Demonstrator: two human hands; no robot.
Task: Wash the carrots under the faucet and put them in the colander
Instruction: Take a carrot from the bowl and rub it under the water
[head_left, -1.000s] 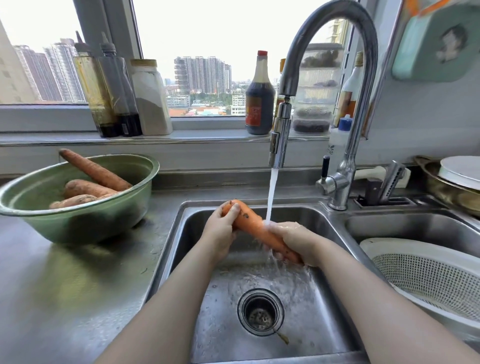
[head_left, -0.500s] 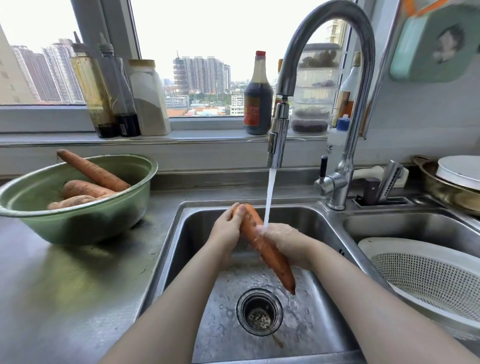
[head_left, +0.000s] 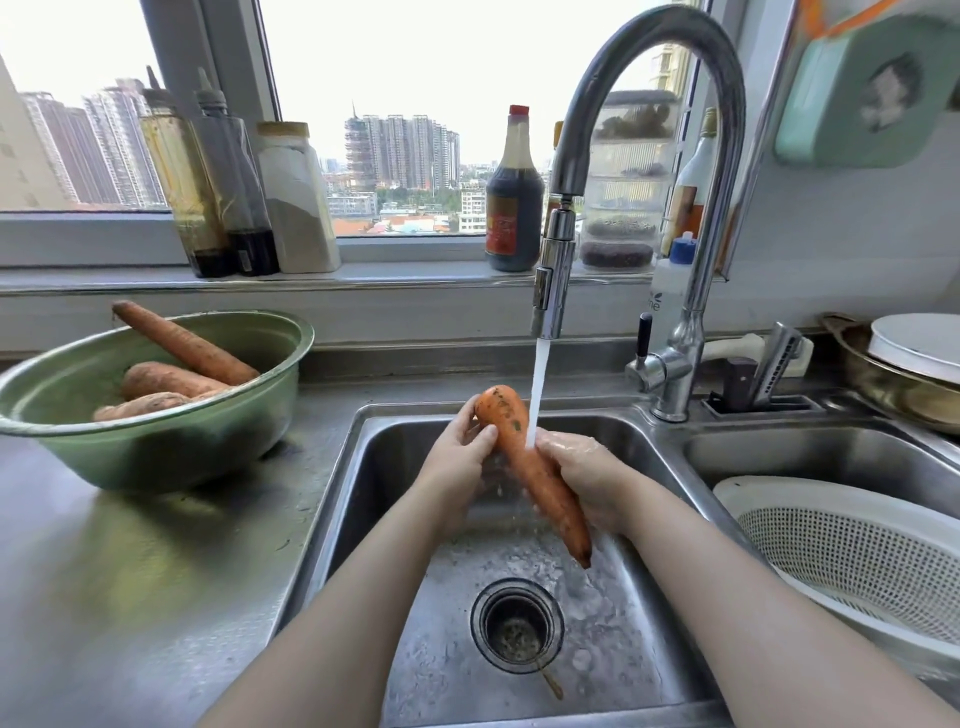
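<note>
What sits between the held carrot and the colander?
Head view: the right hand gripping the carrot, then the sink's steel rim before the colander.

The right hand's fingers (head_left: 558, 447) are partly hiding behind the carrot (head_left: 524, 467). Right of them, the picture's edge is cutting off the colander (head_left: 841, 551).

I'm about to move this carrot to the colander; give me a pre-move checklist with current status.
1. Left hand and right hand both grip the carrot: ok.
2. Water stream lands on the carrot: ok.
3. Carrot free of dirt: not ok, dark specks near the thick end.
4. Carrot's underside rinsed: cannot tell.
5. Colander sits open side up in the right basin: ok.
</note>
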